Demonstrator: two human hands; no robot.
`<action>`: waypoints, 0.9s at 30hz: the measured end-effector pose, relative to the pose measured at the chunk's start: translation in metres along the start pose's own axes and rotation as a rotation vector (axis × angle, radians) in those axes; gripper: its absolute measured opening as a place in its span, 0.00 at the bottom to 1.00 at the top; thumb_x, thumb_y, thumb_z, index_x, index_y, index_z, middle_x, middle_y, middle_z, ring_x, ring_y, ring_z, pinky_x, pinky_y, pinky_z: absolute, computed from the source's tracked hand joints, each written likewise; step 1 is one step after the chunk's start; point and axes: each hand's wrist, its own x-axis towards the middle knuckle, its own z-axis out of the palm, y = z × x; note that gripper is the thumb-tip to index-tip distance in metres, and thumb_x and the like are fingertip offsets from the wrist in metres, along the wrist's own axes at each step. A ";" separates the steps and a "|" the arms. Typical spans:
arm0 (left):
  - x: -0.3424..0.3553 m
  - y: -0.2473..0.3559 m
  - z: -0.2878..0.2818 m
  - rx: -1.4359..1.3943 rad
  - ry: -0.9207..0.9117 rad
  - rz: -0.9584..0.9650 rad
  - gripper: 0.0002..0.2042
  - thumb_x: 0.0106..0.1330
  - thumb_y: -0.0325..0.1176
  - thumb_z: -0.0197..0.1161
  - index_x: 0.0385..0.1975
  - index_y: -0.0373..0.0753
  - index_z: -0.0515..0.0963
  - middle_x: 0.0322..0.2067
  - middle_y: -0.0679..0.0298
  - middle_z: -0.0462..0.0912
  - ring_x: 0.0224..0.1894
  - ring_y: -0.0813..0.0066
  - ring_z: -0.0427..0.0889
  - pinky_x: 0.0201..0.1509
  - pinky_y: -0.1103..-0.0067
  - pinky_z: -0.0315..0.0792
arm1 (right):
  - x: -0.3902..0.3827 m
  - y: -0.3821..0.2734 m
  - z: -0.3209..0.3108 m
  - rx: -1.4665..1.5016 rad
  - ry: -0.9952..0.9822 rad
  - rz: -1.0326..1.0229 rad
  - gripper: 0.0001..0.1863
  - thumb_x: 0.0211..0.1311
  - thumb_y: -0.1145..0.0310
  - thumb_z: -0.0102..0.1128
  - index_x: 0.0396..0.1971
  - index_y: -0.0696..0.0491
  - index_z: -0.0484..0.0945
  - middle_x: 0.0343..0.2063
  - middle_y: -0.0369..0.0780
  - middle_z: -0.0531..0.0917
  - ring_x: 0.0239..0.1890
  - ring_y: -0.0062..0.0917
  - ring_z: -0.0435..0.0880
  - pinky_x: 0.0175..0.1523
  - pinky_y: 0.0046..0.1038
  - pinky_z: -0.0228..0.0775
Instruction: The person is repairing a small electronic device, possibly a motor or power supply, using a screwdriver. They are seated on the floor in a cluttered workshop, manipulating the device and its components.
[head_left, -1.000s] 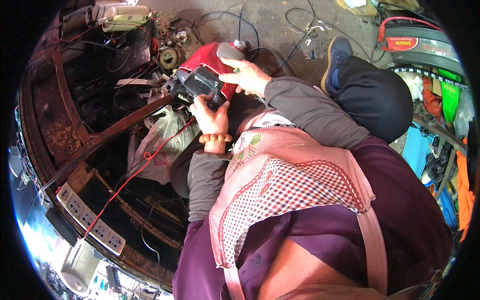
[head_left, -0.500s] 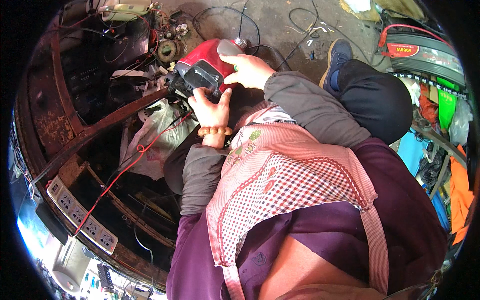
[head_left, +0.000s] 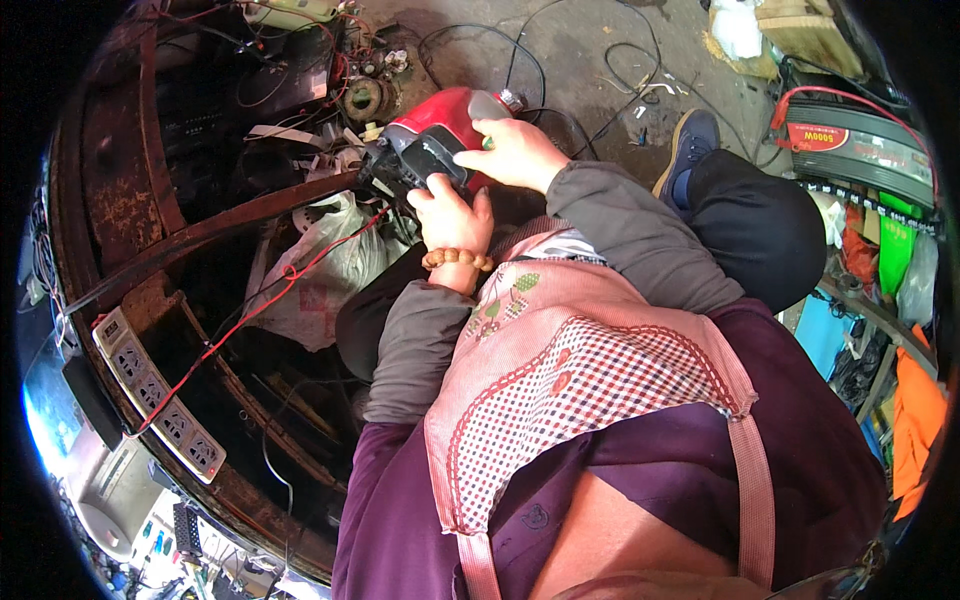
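A red and black machine housing (head_left: 437, 125) is tilted in front of me, with a grey panel and a small metal fitting at its far right end. My right hand (head_left: 525, 152) grips its right side, index finger along the grey panel and thumb near the black part; its other fingers are partly hidden. Against the near edge of the black part lies my left hand (head_left: 455, 215), fingers bent onto it. The housing's underside is hidden. A red wire (head_left: 290, 272) ends close by my left hand.
A rusty metal frame (head_left: 225, 230) stands at left, with a power strip (head_left: 155, 395) along it. Below the housing hangs a white plastic bag (head_left: 325, 265). Black cables (head_left: 630, 60) lie on the floor ahead. An inverter-like box (head_left: 850, 140) sits at far right.
The whole view has shifted, so hands and housing appear slightly further right. The left fingers have bent in a little more at the black part. The right hand keeps its hold.
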 end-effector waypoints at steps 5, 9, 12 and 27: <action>0.002 -0.006 0.000 -0.090 0.023 0.004 0.35 0.54 0.42 0.82 0.54 0.33 0.69 0.48 0.38 0.72 0.44 0.35 0.79 0.51 0.52 0.78 | 0.007 0.005 0.035 -0.230 0.136 0.003 0.42 0.61 0.39 0.72 0.54 0.66 0.78 0.47 0.65 0.85 0.47 0.56 0.90 0.54 0.49 0.84; 0.031 -0.024 -0.011 -0.393 0.160 -0.104 0.41 0.47 0.36 0.84 0.60 0.32 0.66 0.56 0.44 0.74 0.59 0.47 0.77 0.65 0.58 0.73 | 0.012 -0.001 0.030 -0.245 0.079 0.000 0.42 0.62 0.41 0.72 0.57 0.67 0.76 0.47 0.65 0.84 0.48 0.56 0.90 0.54 0.48 0.84; 0.055 -0.001 -0.036 -0.356 0.124 -0.135 0.53 0.43 0.29 0.81 0.74 0.38 0.59 0.62 0.42 0.67 0.63 0.43 0.73 0.72 0.60 0.71 | 0.010 -0.005 0.021 -0.232 0.045 0.077 0.43 0.61 0.43 0.72 0.61 0.67 0.74 0.48 0.65 0.84 0.47 0.56 0.90 0.54 0.49 0.84; 0.111 -0.054 -0.038 -0.332 0.024 0.004 0.37 0.46 0.36 0.89 0.60 0.35 0.81 0.54 0.53 0.85 0.53 0.62 0.85 0.63 0.69 0.79 | 0.008 -0.020 0.030 -0.312 0.147 -0.183 0.40 0.63 0.57 0.69 0.77 0.33 0.68 0.69 0.69 0.70 0.54 0.57 0.88 0.59 0.47 0.83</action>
